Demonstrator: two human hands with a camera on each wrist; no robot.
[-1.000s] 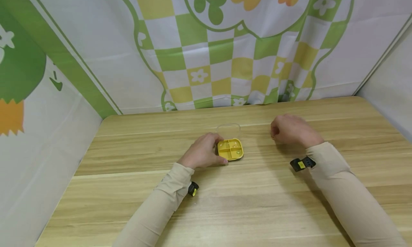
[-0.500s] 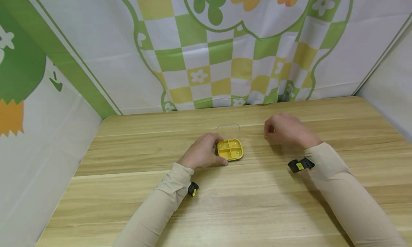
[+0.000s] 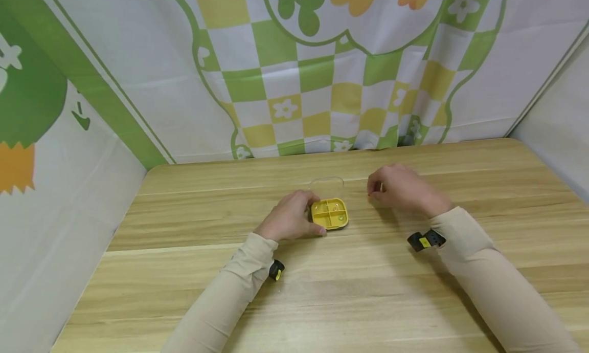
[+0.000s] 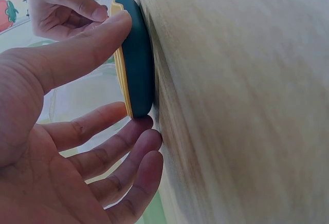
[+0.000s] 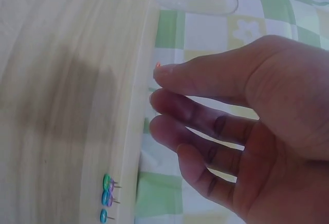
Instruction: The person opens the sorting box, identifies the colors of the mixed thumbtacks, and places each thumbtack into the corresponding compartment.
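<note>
1. Yellow divided box [image 3: 327, 212]: nearly square, at three o'clock from the nearer left hand [image 3: 290, 217], whose thumb and fingers grip it.
2. Right hand [image 3: 402, 189]: fingertips pinch an orange bit [image 5: 158, 64]; box at eight o'clock, apart.

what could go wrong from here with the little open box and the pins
The small orange piece at the thumb tip of the right hand might slip. If the left hand jolts the box, small pieces inside could spill. The pins might prick.
</note>
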